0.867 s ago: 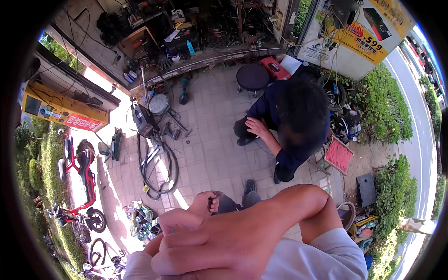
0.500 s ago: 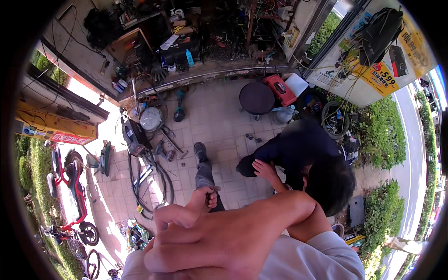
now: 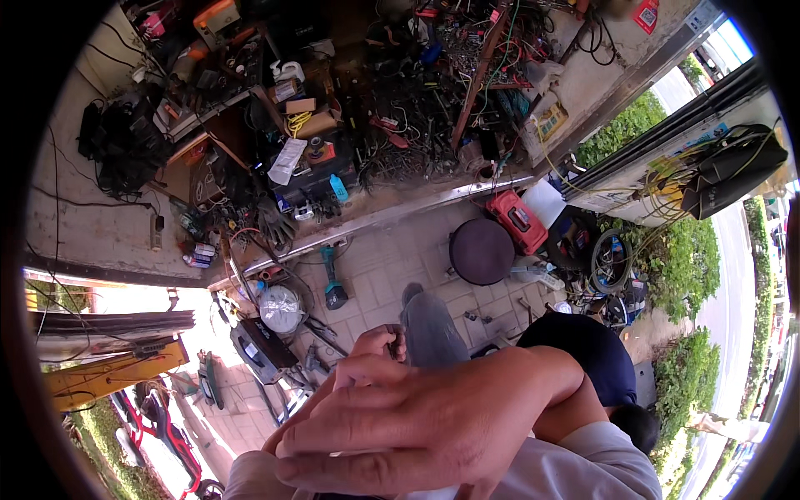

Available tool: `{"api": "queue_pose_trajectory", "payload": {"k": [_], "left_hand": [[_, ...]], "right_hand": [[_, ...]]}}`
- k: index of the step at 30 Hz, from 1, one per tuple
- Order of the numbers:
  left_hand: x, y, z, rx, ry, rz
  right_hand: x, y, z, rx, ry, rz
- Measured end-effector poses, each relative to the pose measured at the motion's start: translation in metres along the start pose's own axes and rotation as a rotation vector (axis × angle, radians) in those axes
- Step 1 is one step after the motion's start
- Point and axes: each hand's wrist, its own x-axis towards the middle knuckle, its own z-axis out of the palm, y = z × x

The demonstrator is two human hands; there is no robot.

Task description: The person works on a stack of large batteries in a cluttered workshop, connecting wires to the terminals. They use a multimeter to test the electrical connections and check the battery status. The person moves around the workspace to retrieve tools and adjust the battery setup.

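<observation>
In the head view, a round dark stool (image 3: 482,252) stands on the paving ahead and to the right, with a red plastic tool case (image 3: 518,222) just behind it and a bicycle-type wheel (image 3: 611,258) farther right. A co-worker in navy (image 3: 579,350) bends low beside the right forearm, taking up that side. A leg in grey trousers (image 3: 435,329) fills the space directly beyond the hands. Left of it lie a teal-and-black power tool (image 3: 332,279), a round silver disc (image 3: 281,308) and a bulky black machine (image 3: 260,346).

The left hand (image 3: 381,343) has its fingers bent narrowly inward; whether it encloses anything I cannot tell. The right hand (image 3: 417,421) lies across the foreground, back upward, fingers loosely bent and near one another; its palm is hidden, so its grip cannot be told. Nearest the left hand on the floor is a dark drill-shaped tool (image 3: 315,360), on its left and partly hidden.

The metal-edged workshop sill (image 3: 408,210) bounds the far side, with a blue bottle (image 3: 338,187) near its lip and tangled cables and tools behind. Paving (image 3: 383,250) shows between the teal-and-black power tool and the stool, and a sunlit strip runs along the left toward a red scooter (image 3: 177,442). Hedge (image 3: 687,358) and pale road (image 3: 733,300) edge the right.
</observation>
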Motion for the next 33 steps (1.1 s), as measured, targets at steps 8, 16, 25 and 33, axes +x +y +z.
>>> {"api": "queue_pose_trajectory", "payload": {"k": [8,16,25,33], "left_hand": [[0.067,0.247,0.106,0.008,0.125,0.248],[0.104,0.482,0.267,-0.029,0.095,0.116],[0.099,0.610,0.383,-0.069,-0.059,0.109],[0.112,0.718,0.443,-0.052,-0.051,0.171]], "right_hand": [[-0.012,0.214,-0.199,0.096,0.065,0.641],[0.200,0.289,-0.358,1.321,0.020,0.492],[0.334,0.301,-0.449,1.495,0.015,0.555],[0.405,0.312,-0.502,1.550,0.205,0.557]]}}
